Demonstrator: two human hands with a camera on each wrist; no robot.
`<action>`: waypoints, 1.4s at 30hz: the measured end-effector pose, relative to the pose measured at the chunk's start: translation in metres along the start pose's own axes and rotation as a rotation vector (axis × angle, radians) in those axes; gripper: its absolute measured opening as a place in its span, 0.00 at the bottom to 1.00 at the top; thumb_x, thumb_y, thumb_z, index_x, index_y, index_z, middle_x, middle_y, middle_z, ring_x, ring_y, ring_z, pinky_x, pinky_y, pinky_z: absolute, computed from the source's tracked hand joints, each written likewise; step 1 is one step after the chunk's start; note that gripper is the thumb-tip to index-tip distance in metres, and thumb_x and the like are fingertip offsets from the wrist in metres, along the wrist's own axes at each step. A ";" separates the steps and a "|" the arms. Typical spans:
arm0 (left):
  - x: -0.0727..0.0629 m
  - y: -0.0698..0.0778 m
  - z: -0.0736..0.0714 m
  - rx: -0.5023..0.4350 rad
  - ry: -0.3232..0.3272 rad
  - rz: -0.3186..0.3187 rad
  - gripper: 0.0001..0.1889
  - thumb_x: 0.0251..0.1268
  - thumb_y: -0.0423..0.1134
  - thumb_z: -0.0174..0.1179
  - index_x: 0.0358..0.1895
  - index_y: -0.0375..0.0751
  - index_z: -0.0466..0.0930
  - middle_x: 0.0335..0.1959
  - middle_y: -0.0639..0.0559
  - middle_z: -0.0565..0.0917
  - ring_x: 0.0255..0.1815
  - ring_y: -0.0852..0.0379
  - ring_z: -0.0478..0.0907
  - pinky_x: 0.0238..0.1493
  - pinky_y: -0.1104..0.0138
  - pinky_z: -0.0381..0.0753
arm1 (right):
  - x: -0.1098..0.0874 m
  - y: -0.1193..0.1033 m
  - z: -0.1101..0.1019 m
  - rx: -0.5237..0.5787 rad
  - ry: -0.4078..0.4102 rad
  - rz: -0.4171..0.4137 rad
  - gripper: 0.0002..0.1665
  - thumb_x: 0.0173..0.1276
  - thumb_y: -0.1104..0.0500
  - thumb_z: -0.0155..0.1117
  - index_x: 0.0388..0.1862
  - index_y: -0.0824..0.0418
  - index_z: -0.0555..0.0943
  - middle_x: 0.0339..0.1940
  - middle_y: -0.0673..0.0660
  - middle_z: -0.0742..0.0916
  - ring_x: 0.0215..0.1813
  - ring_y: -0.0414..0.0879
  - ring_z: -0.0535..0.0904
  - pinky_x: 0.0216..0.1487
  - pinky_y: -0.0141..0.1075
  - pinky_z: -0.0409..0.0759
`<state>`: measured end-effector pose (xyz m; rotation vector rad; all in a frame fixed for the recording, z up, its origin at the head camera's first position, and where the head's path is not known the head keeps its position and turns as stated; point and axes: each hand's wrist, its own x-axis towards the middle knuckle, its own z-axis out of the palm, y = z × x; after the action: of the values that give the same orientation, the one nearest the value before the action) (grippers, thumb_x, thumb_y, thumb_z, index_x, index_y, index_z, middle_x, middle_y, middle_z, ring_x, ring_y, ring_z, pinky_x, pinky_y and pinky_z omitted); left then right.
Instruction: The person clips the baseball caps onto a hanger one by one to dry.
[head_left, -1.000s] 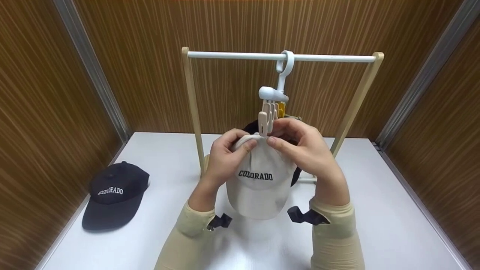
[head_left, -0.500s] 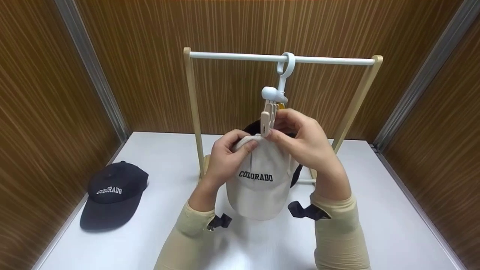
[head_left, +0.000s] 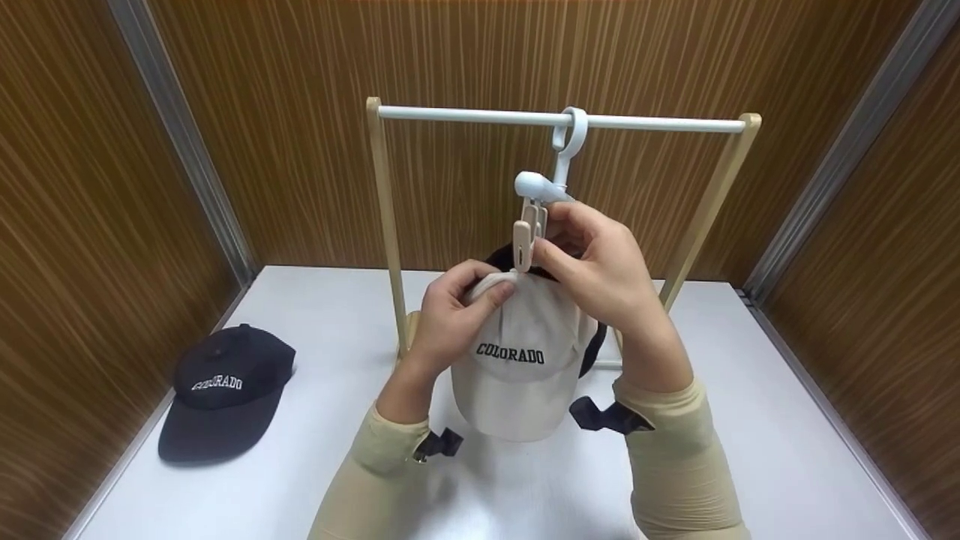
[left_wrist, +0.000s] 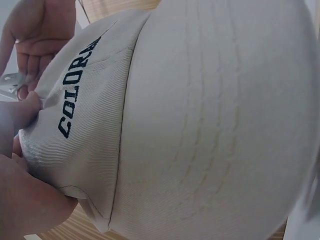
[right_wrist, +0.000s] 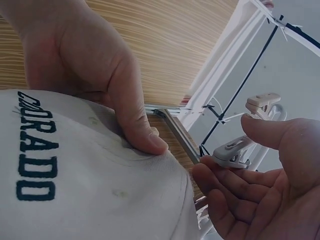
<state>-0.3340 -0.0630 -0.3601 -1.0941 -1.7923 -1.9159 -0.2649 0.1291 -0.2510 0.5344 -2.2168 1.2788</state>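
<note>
A white baseball cap (head_left: 517,322) lettered COLORADO hangs upright in front of the rack, brim down. My left hand (head_left: 457,311) pinches its top edge between thumb and fingers. Just above that edge is the front beige clip (head_left: 522,246) of a white hanger (head_left: 534,185); whether it bites the cloth I cannot tell. My right hand (head_left: 604,266) is up at the row of clips, thumb and fingers curled round a beige clip (right_wrist: 232,152) in the right wrist view. Partly hidden behind the white cap is a black cap (head_left: 592,352).
The hanger's hook goes over the white bar (head_left: 465,115) of a wooden-legged rack (head_left: 388,225). A dark COLORADO cap (head_left: 225,390) lies at the left of the white table (head_left: 322,315). Wood-grain panels (head_left: 300,135) stand on three sides.
My right hand has left the white cap's top edge and moved up along the clips. The hanger's front end swings slightly. My left hand keeps its hold on the cap.
</note>
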 end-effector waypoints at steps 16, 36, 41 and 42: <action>-0.002 0.003 -0.003 -0.006 -0.017 0.010 0.06 0.77 0.34 0.72 0.46 0.34 0.87 0.41 0.51 0.87 0.42 0.54 0.82 0.45 0.62 0.82 | -0.001 0.000 -0.005 -0.012 0.024 -0.033 0.11 0.78 0.67 0.72 0.55 0.70 0.89 0.42 0.58 0.93 0.44 0.43 0.88 0.49 0.30 0.85; -0.005 0.015 -0.006 0.027 -0.010 0.041 0.06 0.77 0.34 0.73 0.46 0.35 0.87 0.40 0.53 0.86 0.42 0.54 0.81 0.45 0.61 0.82 | 0.002 0.005 -0.012 -0.051 0.059 -0.179 0.08 0.76 0.62 0.75 0.47 0.66 0.94 0.36 0.49 0.86 0.38 0.43 0.78 0.39 0.30 0.75; -0.005 0.017 -0.005 0.022 -0.004 0.045 0.06 0.76 0.34 0.73 0.46 0.36 0.87 0.40 0.52 0.86 0.42 0.53 0.81 0.45 0.61 0.82 | 0.003 0.008 -0.014 -0.028 0.072 -0.184 0.08 0.75 0.62 0.77 0.47 0.65 0.95 0.35 0.48 0.86 0.36 0.44 0.77 0.36 0.31 0.72; -0.005 0.018 -0.005 0.020 -0.004 0.047 0.06 0.76 0.34 0.73 0.46 0.36 0.87 0.41 0.52 0.86 0.42 0.53 0.81 0.45 0.61 0.82 | 0.004 0.009 -0.014 -0.016 0.078 -0.186 0.07 0.74 0.63 0.77 0.47 0.65 0.95 0.35 0.48 0.86 0.36 0.43 0.77 0.36 0.31 0.72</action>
<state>-0.3205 -0.0721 -0.3502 -1.1248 -1.7677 -1.8664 -0.2695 0.1450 -0.2487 0.6570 -2.0592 1.1652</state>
